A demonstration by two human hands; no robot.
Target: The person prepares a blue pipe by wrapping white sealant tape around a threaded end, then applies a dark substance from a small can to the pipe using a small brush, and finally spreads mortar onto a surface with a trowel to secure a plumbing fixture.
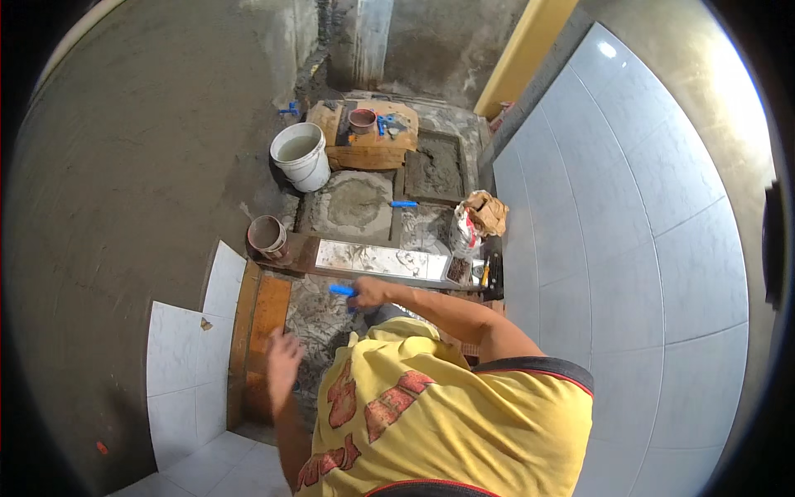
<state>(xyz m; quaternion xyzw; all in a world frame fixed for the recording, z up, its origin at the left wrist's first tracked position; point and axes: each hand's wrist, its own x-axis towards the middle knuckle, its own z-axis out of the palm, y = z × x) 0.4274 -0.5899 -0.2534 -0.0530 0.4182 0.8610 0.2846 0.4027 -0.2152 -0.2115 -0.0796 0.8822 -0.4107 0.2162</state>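
My right hand (365, 293) is closed on a blue plastic piece (340, 289), just in front of the narrow white tiled ledge (377, 258). Lower left, my left hand (283, 354) hangs open with slightly curled fingers over or beside an orange wooden board (273, 300), somewhat blurred. White tiles (172, 340) stand on the lower wall to its left. A small stained pail (267, 234) sits at the left end of the ledge, and another blue piece (403, 204) lies beyond it.
A white bucket (300, 161), cardboard (371, 156) with a small tub (361, 120), two square recesses, one with wet mortar (439, 166), and an opened paper bag (482, 214) occupy the far floor. A tiled wall (621, 273) rises on the right; a yellow post (530, 50) stands behind.
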